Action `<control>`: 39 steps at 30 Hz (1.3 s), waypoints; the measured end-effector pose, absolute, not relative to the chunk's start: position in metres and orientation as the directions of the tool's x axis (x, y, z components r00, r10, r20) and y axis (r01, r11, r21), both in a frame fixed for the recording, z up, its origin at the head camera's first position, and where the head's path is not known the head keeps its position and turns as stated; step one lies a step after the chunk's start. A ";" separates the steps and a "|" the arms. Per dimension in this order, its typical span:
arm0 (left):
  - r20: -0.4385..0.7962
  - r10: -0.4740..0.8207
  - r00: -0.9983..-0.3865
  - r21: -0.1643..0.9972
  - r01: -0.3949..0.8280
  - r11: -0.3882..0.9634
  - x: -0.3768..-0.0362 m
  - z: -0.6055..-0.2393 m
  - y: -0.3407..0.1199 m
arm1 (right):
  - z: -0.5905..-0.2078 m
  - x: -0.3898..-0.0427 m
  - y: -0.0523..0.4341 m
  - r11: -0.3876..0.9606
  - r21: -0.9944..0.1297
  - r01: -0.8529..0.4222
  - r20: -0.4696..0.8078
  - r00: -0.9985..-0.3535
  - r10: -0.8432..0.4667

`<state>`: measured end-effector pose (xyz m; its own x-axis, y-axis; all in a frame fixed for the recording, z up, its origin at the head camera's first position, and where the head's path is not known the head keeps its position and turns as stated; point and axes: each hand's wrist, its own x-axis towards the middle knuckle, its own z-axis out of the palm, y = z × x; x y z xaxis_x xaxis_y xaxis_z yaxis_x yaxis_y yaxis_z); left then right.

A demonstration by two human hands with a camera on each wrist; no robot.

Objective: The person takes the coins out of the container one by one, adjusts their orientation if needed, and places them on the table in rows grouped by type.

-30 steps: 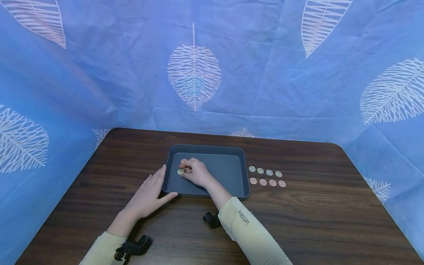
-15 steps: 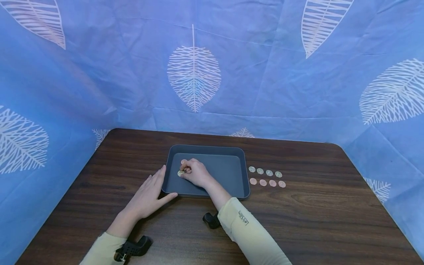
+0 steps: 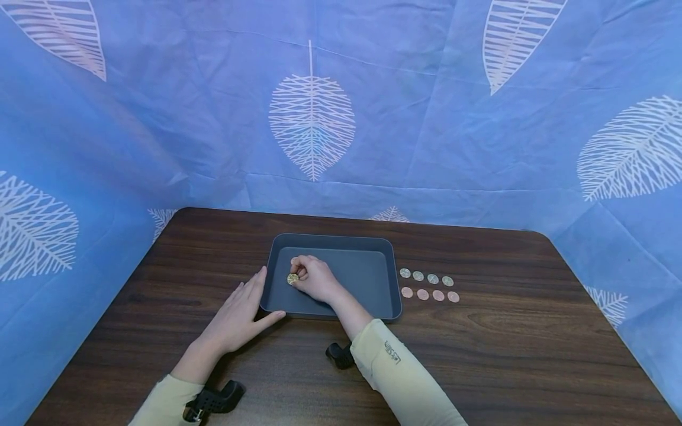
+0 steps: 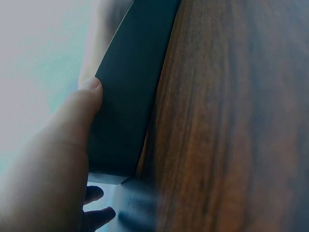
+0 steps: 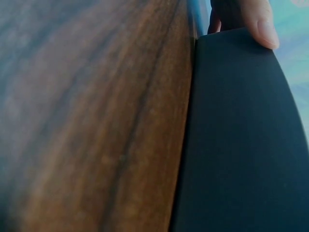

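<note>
A dark grey tray (image 3: pixel 391 278) lies on the brown wooden table (image 3: pixel 506 343). Inside its left part my right hand (image 3: pixel 296 277) pinches a gold coin (image 3: pixel 292 278) between thumb and fingers, the coin's face turned up toward the head camera. My left hand (image 3: pixel 257 294) lies flat on the table with straight fingers against the tray's left wall, its thumb (image 4: pixel 89 96) along the tray's outer wall (image 4: pixel 130 96). In the right wrist view a fingertip (image 5: pixel 263 21) touches the top of the tray wall (image 5: pixel 241 145).
Right of the tray lie two short rows of coins: silver ones (image 3: pixel 426 277) behind, copper ones (image 3: pixel 430 294) in front. Blue leaf-print cloth (image 3: pixel 314 118) hangs behind and on both sides. Black wrist mounts (image 3: pixel 213 399) sit on both forearms.
My right hand has tipped the gold coin up from the tray floor and raised it slightly. The copper coin seen by its fingers earlier no longer shows. The left hand has stayed put.
</note>
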<state>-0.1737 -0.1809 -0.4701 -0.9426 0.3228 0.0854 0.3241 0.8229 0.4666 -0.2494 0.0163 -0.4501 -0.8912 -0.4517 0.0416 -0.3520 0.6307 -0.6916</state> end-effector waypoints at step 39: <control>0.083 0.319 -0.944 0.467 0.320 0.824 -0.172 -0.469 -0.179 | -0.408 -0.222 0.069 0.436 -0.840 -0.323 0.131 -0.900 -0.416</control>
<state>-0.1721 -0.1794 -0.4690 -0.9440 0.3195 0.0827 0.3200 0.8245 0.4667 -0.2221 0.0686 -0.4075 -0.8999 -0.4160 0.1306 -0.3234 0.4358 -0.8400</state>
